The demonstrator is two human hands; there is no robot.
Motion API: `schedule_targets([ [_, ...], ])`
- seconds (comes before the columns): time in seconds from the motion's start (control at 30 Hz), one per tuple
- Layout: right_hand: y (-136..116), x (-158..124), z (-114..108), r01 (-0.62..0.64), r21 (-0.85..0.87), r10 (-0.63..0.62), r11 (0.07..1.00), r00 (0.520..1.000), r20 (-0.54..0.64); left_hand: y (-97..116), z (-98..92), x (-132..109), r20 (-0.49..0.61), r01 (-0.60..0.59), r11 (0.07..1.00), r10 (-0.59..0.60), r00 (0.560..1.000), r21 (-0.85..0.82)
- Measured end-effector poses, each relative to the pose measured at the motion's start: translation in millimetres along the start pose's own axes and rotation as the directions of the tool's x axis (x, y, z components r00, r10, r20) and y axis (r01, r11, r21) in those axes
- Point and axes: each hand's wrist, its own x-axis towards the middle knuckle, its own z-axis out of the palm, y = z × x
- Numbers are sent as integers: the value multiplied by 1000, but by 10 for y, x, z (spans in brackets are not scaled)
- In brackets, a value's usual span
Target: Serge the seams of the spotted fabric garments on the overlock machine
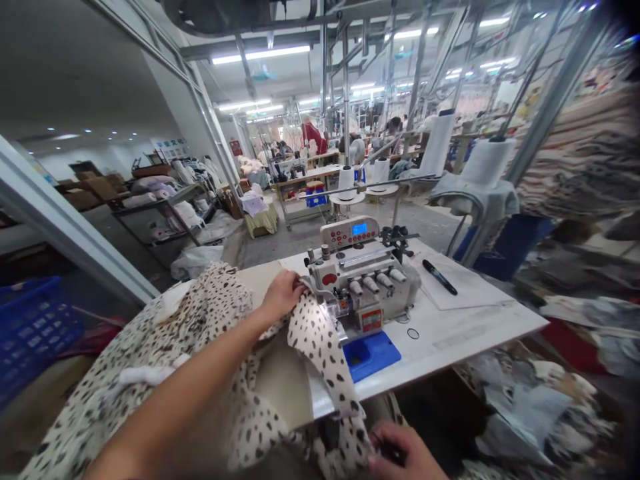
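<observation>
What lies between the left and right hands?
In the head view, spotted cream fabric runs from the left hand to the right hand, over the edge of the white table.

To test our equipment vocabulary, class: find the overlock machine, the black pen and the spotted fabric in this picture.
overlock machine [370, 283]: head view, on its front housing.
black pen [440, 277]: head view, on its barrel.
spotted fabric [315, 347]: head view, on the fold beside the machine.

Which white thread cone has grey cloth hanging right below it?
The rightmost cone, above the draped grey cloth. The two cones behind the overlock machine sit on round discs instead.
</observation>
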Motion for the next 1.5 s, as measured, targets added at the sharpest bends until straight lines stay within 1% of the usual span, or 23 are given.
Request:
schedule_targets([
  [0.03,-11,28,-39,39,-42,-41,998,999,-36,21,52,-119,-36,24,1000,-24,999,-13],
  [0.1,-98,142,-103,108,-93,-120,990,984,-133,70,86,-343,-76,35,998,-38,996,-42],
  [0.17,-238,324,-126,151,-113,-173,982,961,-216,134,67,-533,-50,-8,997,4,999,-80],
  [0.2,-314,431,-114,160,-119,-184,980,955,-231,168,48,-612,-18,-39,994,37,999,-101],
  [0.3,-520,739,29,159,-132,-184,979,960,-212,245,-29,-773,83,-114,982,128,988,-153],
  [0.4,-660,910,250,193,-117,-208,974,968,-137,214,-149,-802,173,-143,975,173,970,-170],
  [0.5,-751,938,399,252,-40,-254,967,965,-62,37,-327,-681,297,-157,973,201,933,-167],
  [0.6,-814,948,427,239,42,-238,970,971,-10,-226,-557,-393,413,-181,975,219,884,-129],
  [0.63,-829,961,424,218,59,-218,974,976,-1,-311,-639,-262,427,-186,978,211,879,-99],
  [0.67,-840,978,423,193,77,-193,978,981,0,-385,-718,-119,424,-186,981,194,885,-59],
  [0.7,-847,995,426,165,100,-166,981,986,-4,-446,-789,29,399,-179,984,170,901,-13],
  [0.73,-849,1007,435,140,131,-140,981,990,-12,-489,-846,174,355,-164,986,141,924,35],
  [0.8,-836,994,465,103,217,-102,971,995,-14,-520,-894,420,221,-110,986,80,972,122],
  [0.83,-819,964,481,90,268,-93,959,996,-2,-509,-874,507,143,-72,985,50,989,155],
  [0.9,-762,857,493,54,369,-73,928,997,36,-451,-744,590,2,2,981,-2,1000,194],
  [0.97,-686,715,464,-20,454,-18,891,997,79,-376,-526,565,-68,37,979,-24,997,200],
  [1.0,-647,647,434,-66,483,21,873,995,99,-343,-405,524,-70,33,980,-20,997,194],
  [1.07,-587,547,359,-152,505,91,849,986,143,-294,-190,419,-32,-3,986,8,999,168],
  [1.13,-561,519,290,-183,493,108,850,978,176,-268,-52,307,13,-43,990,41,999,132],
  [1.23,-573,615,243,-150,461,68,875,980,189,-235,8,141,13,-67,993,66,998,94],
  [1.33,-594,800,260,-56,403,0,913,991,137,-145,2,-82,-25,-71,995,73,997,69],
  [1.43,-578,973,298,64,328,-98,943,991,88,44,25,-425,-46,-107,994,108,993,39],
  [1.5,-547,1051,315,94,304,-122,948,990,76,208,42,-700,-52,-151,989,151,987,14],
])
